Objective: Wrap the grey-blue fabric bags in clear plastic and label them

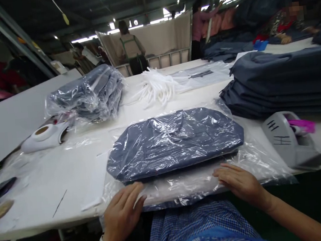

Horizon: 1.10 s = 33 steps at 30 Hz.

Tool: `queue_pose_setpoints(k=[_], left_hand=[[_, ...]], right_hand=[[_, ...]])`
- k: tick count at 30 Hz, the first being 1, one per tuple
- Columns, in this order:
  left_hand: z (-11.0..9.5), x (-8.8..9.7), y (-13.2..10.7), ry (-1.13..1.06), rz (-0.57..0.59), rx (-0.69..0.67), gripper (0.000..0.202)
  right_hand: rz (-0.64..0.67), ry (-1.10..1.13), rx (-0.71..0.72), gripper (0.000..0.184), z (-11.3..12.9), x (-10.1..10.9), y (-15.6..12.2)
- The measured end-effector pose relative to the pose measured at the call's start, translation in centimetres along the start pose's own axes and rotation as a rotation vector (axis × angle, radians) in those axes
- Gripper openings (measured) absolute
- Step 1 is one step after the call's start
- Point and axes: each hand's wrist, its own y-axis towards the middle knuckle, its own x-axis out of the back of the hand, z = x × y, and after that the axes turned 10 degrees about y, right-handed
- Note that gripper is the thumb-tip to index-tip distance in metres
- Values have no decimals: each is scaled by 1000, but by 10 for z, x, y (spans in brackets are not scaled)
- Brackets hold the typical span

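Left hand [124, 209] with fingers together and thumb apart, right hand [240, 183] with fingers a little spread, both at the near edge of a clear bag [181, 186], folded blue cloth [174, 145] inside, just past the hands, white worktop [57, 172] below, big cloth pile [284, 82] farther right

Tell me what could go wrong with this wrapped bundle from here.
The clear plastic overhangs the front edge of the table, so it might catch and drag the wrapped bundle. The grey dispenser sits right by that plastic and could snag it.
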Motion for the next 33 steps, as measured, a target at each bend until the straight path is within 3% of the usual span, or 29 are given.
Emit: queue_pose_setpoints(k=[5, 8, 11, 15, 19, 25, 30, 33], left_hand=[[-27, -34, 74, 40, 251, -227, 74], [-37, -60, 91, 18, 345, -290, 88], [-41, -76, 87, 23, 368, -298, 85], [-38, -83, 79, 56, 332, -324, 71], [-37, -91, 78, 52, 302, -322, 71], [-45, -100, 64, 38, 293, -288, 68], [-50, -101, 57, 32, 276, -257, 66], [-53, -100, 55, 33, 273, -242, 62]], right_hand=[[5, 27, -40, 28, 10, -6, -2], [-1, 45, -37, 33, 15, -8, -5], [5, 41, -39, 33, 21, -7, -13], [11, 57, -102, 32, 32, 0, -24], [6, 73, -124, 26, 40, 4, -36], [59, 9, -147, 34, 41, -11, -50], [123, -149, -153, 52, 36, -25, -24], [140, -165, -69, 54, 32, -35, 3]])
